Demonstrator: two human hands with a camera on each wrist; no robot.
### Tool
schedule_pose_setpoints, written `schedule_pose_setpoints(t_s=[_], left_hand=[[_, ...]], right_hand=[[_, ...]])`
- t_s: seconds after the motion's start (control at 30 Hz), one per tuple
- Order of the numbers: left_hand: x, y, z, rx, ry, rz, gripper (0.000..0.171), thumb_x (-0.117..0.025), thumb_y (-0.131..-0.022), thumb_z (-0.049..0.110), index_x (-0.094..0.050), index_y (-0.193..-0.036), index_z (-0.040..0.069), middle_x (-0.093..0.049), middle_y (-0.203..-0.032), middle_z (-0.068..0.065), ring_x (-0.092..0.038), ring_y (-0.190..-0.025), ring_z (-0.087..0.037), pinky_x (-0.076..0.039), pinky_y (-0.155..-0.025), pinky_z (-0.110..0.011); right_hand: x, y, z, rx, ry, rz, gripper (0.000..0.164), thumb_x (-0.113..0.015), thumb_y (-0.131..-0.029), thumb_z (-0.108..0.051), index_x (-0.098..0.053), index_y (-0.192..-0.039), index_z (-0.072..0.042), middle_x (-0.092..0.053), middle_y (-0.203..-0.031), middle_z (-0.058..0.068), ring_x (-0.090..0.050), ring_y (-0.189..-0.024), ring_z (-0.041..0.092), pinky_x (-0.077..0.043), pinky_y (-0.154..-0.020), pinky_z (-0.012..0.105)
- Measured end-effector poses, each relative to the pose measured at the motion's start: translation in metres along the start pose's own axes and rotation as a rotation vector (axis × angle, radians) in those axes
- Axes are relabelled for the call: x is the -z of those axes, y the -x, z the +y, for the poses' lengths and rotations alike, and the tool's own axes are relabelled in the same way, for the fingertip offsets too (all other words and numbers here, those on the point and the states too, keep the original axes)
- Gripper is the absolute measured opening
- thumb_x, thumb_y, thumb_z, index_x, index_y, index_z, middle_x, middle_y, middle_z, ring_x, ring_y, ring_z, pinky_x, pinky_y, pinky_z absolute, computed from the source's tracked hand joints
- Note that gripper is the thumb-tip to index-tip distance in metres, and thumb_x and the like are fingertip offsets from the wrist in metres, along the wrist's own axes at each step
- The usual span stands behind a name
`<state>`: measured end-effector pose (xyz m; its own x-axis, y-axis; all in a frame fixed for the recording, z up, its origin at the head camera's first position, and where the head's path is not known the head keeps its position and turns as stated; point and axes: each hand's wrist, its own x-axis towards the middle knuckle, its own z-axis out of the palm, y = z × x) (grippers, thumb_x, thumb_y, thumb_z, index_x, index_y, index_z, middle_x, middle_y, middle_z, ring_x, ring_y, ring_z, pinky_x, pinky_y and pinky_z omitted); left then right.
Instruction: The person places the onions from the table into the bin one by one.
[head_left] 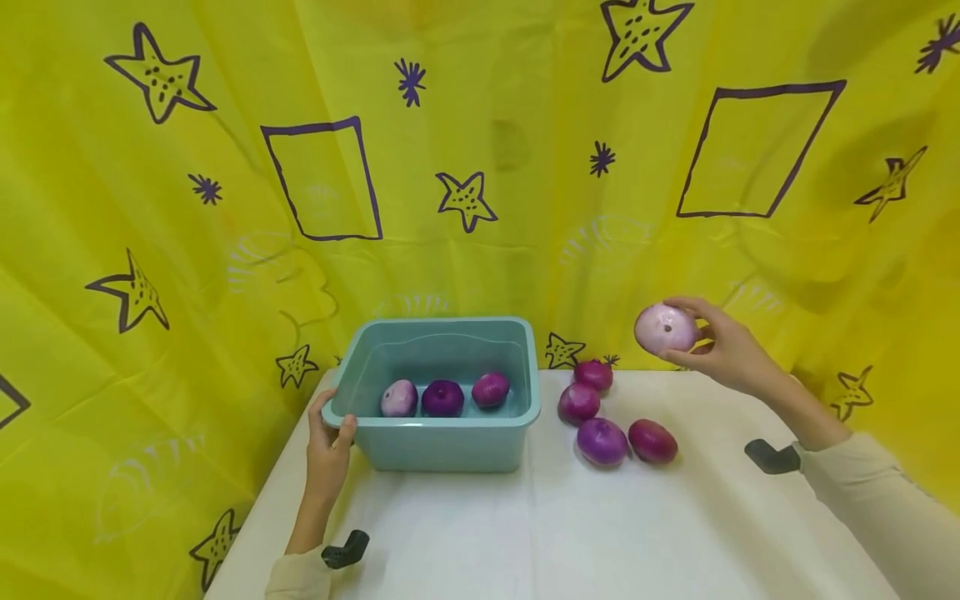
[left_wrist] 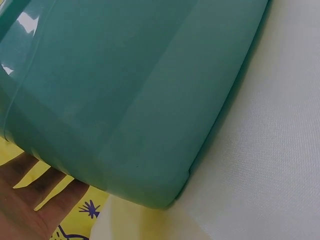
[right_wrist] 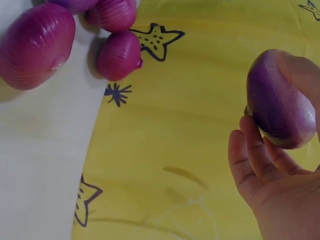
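Note:
A pale purple onion is held up above the table's right side by my right hand, thumb on one side and fingers on the other. The right wrist view shows the same onion with a darker purple flank. My left hand grips the near left corner of a teal plastic tub, thumb over the rim. In the left wrist view, fingers lie along the tub's outer wall. Inside the tub sit a pale onion, a dark purple onion and a magenta onion.
Right of the tub, several onions lie on the white-covered table: a magenta onion, another onion, a purple onion and a reddish onion. A yellow patterned curtain hangs behind and at both sides.

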<state>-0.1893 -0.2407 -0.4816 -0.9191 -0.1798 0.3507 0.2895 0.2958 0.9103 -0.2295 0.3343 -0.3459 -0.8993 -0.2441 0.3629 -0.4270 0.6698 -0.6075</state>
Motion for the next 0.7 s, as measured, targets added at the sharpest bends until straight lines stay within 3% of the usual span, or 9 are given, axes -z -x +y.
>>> schedule_pose_setpoints(t_s=[0.2,0.43,0.6,0.7], left_hand=[[0.0,-0.002,0.0,-0.008,-0.009,-0.006,0.055,-0.051,-0.106,0.022,-0.025,-0.155,0.019,-0.031,-0.159,-0.023,-0.043,-0.134,-0.055,-0.042,-0.1,-0.07],[0.001,0.0,0.002,-0.01,-0.006,-0.002,0.056,-0.051,-0.106,0.019,-0.024,-0.156,0.017,-0.032,-0.158,-0.025,-0.044,-0.133,-0.055,-0.043,-0.099,-0.07],[0.001,0.002,0.003,-0.023,0.005,0.004,0.057,-0.051,-0.105,0.016,-0.025,-0.155,0.015,-0.033,-0.158,-0.026,-0.042,-0.135,-0.054,-0.04,-0.103,-0.069],[0.0,0.002,0.002,-0.026,0.011,0.001,0.058,-0.05,-0.105,0.016,-0.023,-0.156,0.013,-0.031,-0.158,-0.026,-0.04,-0.136,-0.056,-0.038,-0.104,-0.069]], right_hand=[[-0.004,-0.008,-0.005,0.02,-0.008,-0.004,0.072,-0.084,-0.086,-0.014,-0.048,-0.148,-0.006,-0.055,-0.134,0.022,-0.065,-0.094,0.038,-0.058,-0.068,0.021],[-0.015,-0.035,-0.021,0.069,-0.008,-0.047,0.073,-0.086,-0.085,-0.017,-0.049,-0.148,-0.008,-0.056,-0.135,0.022,-0.068,-0.097,0.037,-0.056,-0.074,0.018],[-0.027,-0.063,-0.039,0.064,0.002,-0.131,0.074,-0.086,-0.085,-0.023,-0.049,-0.148,-0.013,-0.057,-0.136,0.017,-0.067,-0.101,0.036,-0.06,-0.08,0.035],[-0.038,-0.082,-0.052,0.106,0.004,-0.182,0.073,-0.086,-0.085,-0.024,-0.049,-0.147,-0.012,-0.059,-0.134,0.016,-0.067,-0.1,0.035,-0.061,-0.081,0.043]])
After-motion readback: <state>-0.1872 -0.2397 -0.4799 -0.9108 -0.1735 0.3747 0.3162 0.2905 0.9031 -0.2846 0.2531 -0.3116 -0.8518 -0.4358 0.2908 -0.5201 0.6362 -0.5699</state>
